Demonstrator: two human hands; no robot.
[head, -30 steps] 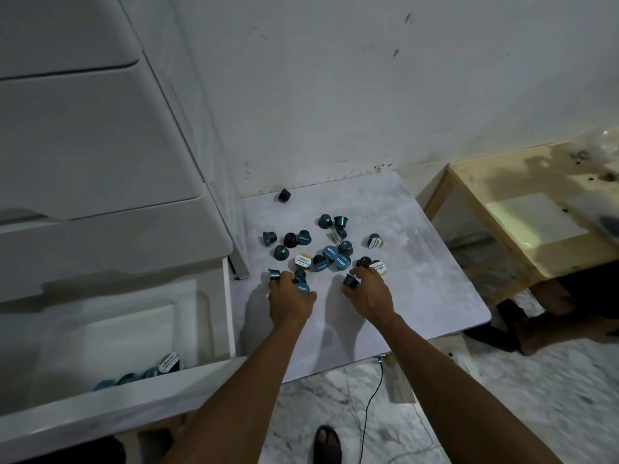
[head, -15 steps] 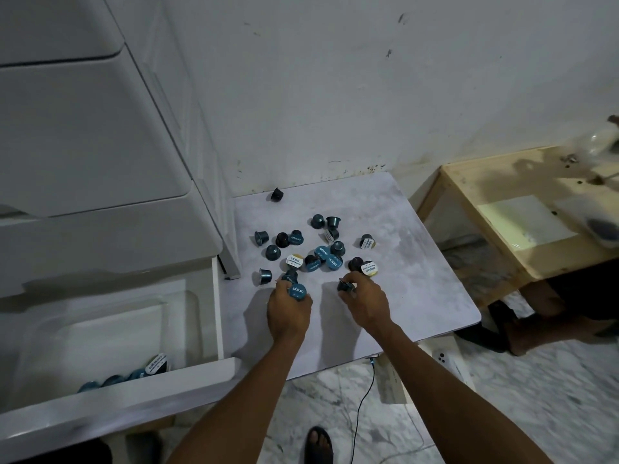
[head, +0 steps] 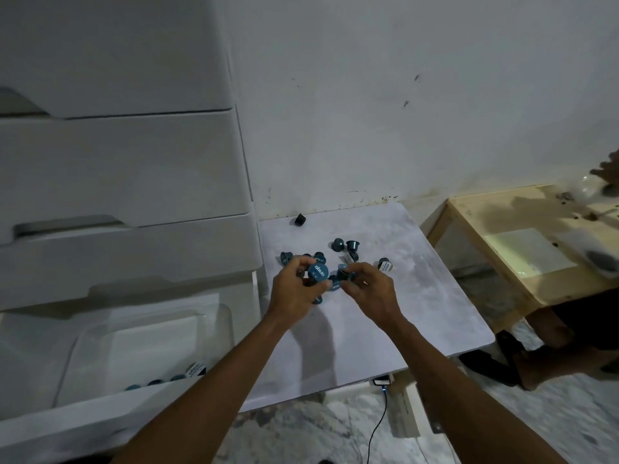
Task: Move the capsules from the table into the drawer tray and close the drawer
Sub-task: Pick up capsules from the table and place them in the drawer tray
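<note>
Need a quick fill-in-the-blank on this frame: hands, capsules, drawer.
1. The left hand holds a capsule with a ____ lid.
2. The drawer is ____.
3. A lone dark capsule lies on the table near the ____.
4. The right hand grips a ____.

Missing: blue; open; wall; capsule

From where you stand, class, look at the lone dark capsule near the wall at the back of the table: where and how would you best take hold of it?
Grip the lone dark capsule by its tapered side walls, thumb and finger on opposite sides, coming from above. It appears tipped over on the table and stands apart from the cluster, so nothing crowds its sides.
</note>
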